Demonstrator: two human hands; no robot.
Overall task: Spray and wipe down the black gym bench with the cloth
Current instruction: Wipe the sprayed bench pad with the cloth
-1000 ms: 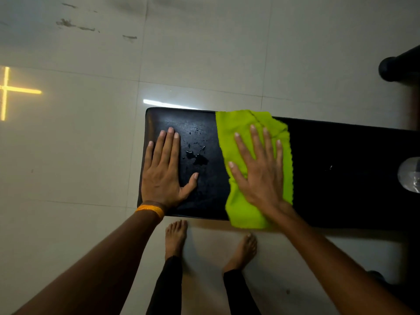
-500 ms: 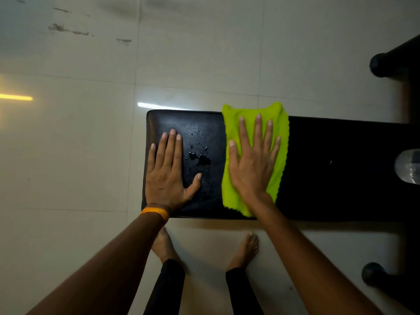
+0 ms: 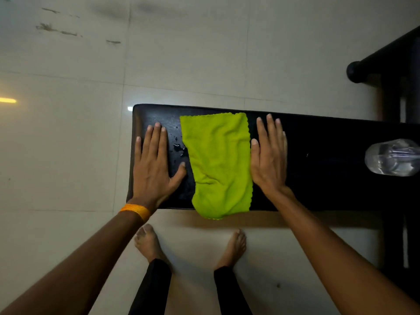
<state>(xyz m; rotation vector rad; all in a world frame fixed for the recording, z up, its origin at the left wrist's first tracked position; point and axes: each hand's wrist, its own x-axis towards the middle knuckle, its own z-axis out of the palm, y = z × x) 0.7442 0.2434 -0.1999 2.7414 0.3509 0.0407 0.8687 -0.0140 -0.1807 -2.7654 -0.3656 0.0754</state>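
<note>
The black gym bench [image 3: 322, 178] runs left to right across the view. A lime green cloth [image 3: 219, 164] lies flat on it, its near edge hanging over the bench's front. My left hand [image 3: 155, 167] rests palm down on the bench's left end, fingers apart, just left of the cloth. My right hand [image 3: 269, 158] lies flat on the bench right beside the cloth's right edge, off the cloth. Water droplets [image 3: 179, 148] sit between my left hand and the cloth. A clear spray bottle [image 3: 392, 158] lies on the bench at the far right.
Pale tiled floor [image 3: 68, 144] surrounds the bench. My bare feet [image 3: 191, 244] stand just in front of it. A dark equipment frame [image 3: 386, 62] with a round end cap stands at the upper right and runs down the right side.
My right hand has slid off the cloth to its right side and now lies on the bare bench. The cloth lies spread out and uncovered. My left hand has stayed put.
</note>
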